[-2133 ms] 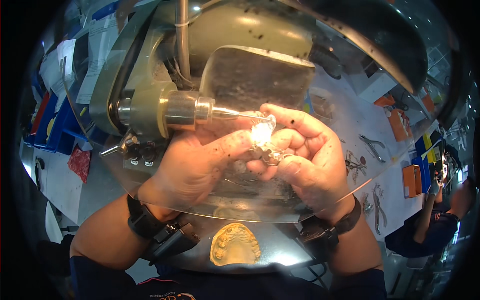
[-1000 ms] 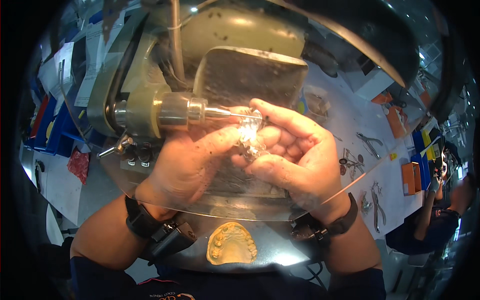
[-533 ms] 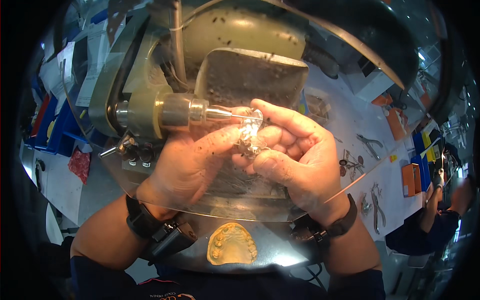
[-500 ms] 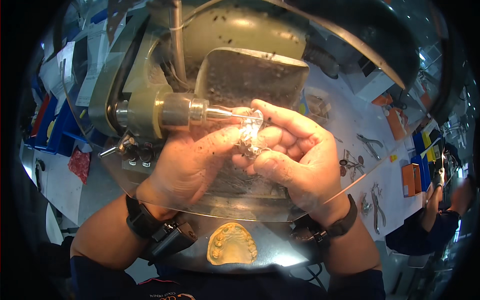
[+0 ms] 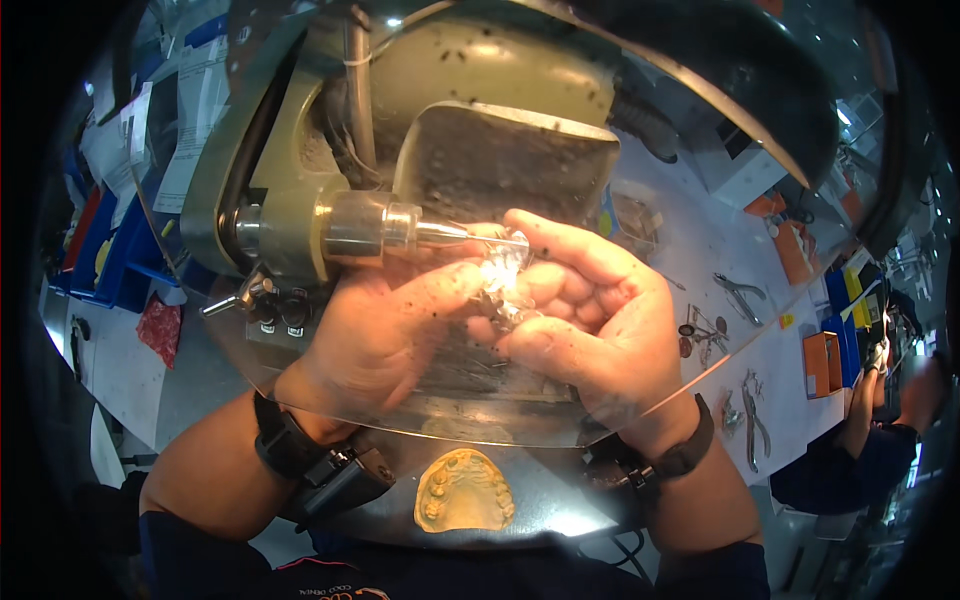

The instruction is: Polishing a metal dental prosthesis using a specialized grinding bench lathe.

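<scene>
A shiny metal denture framework (image 5: 503,282) is pinched between both hands behind a clear shield. My left hand (image 5: 375,330) grips its left side with thumb and fingers. From the right, my right hand (image 5: 615,325) holds it, index finger along the top and thumb below. The thin tip of the bench grinder's spindle (image 5: 440,234) reaches to the top of the framework, where glare blurs the exact contact. Dark specks dot both hands. Close to my body, a yellow dental cast (image 5: 463,490) lies on the metal ledge below the shield.
The green grinder body (image 5: 480,65) stands behind my hands with a metal scoop-shaped guard (image 5: 505,155). The speckled clear shield (image 5: 470,432) arches over the work. Pliers (image 5: 755,425) and small tools lie at right; blue bins (image 5: 115,265) at left. A co-worker's arm (image 5: 862,410) shows far right.
Both hands keep their hold. The framework has tilted slightly and catches brighter light near the spindle tip. The whole view has shifted a little.
</scene>
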The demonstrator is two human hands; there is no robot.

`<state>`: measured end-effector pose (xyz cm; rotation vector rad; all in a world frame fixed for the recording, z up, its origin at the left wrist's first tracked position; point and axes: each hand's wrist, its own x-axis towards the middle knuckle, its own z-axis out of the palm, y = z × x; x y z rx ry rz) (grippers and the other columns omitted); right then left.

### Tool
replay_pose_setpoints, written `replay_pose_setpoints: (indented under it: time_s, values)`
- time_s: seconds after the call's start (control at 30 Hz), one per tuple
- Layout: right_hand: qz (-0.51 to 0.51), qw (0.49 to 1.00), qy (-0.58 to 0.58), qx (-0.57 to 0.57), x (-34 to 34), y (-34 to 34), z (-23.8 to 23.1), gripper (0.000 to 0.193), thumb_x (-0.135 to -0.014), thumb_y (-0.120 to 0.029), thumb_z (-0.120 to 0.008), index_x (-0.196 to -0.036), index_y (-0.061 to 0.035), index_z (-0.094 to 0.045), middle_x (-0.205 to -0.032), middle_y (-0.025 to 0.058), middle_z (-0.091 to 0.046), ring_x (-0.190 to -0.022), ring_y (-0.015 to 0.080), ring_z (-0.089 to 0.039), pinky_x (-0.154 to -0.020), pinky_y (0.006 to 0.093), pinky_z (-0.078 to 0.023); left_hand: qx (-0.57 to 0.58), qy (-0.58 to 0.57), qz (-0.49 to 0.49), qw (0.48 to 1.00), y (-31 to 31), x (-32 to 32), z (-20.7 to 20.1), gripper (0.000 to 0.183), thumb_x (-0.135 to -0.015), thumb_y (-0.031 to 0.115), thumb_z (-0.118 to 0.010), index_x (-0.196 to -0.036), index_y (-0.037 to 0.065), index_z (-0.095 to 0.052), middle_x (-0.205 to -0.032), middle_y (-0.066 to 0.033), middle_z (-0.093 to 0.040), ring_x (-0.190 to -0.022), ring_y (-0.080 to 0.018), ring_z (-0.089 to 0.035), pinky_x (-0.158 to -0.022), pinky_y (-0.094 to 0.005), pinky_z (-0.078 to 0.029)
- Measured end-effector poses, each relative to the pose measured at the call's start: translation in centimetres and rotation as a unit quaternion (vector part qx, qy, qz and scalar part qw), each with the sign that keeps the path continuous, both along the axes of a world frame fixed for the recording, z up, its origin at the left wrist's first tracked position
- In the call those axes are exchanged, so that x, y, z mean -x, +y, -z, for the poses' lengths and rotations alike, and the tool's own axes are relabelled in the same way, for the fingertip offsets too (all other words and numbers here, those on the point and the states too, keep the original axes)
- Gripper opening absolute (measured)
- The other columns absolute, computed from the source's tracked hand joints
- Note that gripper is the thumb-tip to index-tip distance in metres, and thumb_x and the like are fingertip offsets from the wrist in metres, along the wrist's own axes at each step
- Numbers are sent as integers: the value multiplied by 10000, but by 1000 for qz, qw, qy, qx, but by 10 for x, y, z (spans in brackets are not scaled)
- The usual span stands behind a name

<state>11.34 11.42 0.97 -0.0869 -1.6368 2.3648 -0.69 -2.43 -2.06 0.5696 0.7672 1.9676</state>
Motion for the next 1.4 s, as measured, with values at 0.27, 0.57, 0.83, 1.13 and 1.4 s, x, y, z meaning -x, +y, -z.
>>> replay_pose_setpoints:
  time_s: [0.27, 0.57, 0.83, 1.13, 1.4]
  values:
    - [-7, 1000, -1, 0, 1, 0, -1, 619, -766, 40, -708, -1304, 63, -404, -999, 160, -641, -910, 157, -634, -828, 260, -524, -25, 19, 2, 1000, 0, 0, 3, 251, -894, 1, -525, -1143, 5, -552, -1155, -154, -585, -1017, -227, -591, -860, -341, -488]
    - [-11, 1000, 15, -2, 4, 2, 3, 620, -777, 22, -708, -1311, 65, -395, -1003, 162, -642, -911, 152, -630, -825, 263, -522, -11, 2, -26, 1000, 3, 0, 2, 276, -892, 11, -535, -1168, 10, -544, -1162, -158, -584, -1002, -246, -596, -835, -350, -491]
    - [-9, 1000, 6, 4, 2, 2, 0, 631, -762, 50, -708, -1312, 52, -399, -1004, 159, -639, -917, 162, -634, -826, 266, -526, -9, -10, 0, 1000, 3, -2, -8, 293, -885, 15, -551, -1178, 4, -542, -1078, -152, -613, -900, -204, -605, -792, -321, -488]
    - [-11, 1000, 18, -7, 1, 2, 3, 622, -773, 30, -706, -1309, 67, -394, -1000, 166, -645, -904, 154, -635, -824, 266, -523, -35, 11, 5, 999, 4, -3, -3, 284, -889, 23, -546, -1171, -8, -541, -1049, -161, -622, -849, -221, -615, -743, -326, -502]
    - [-29, 999, 20, -2, 0, 3, 2, 620, -785, 42, -687, -1327, 44, -386, -1024, 162, -638, -933, 152, -624, -841, 268, -516, -34, 15, -8, 999, 2, -3, -4, 263, -890, 30, -547, -1149, -11, -554, -1063, -170, -627, -839, -218, -619, -746, -317, -498]
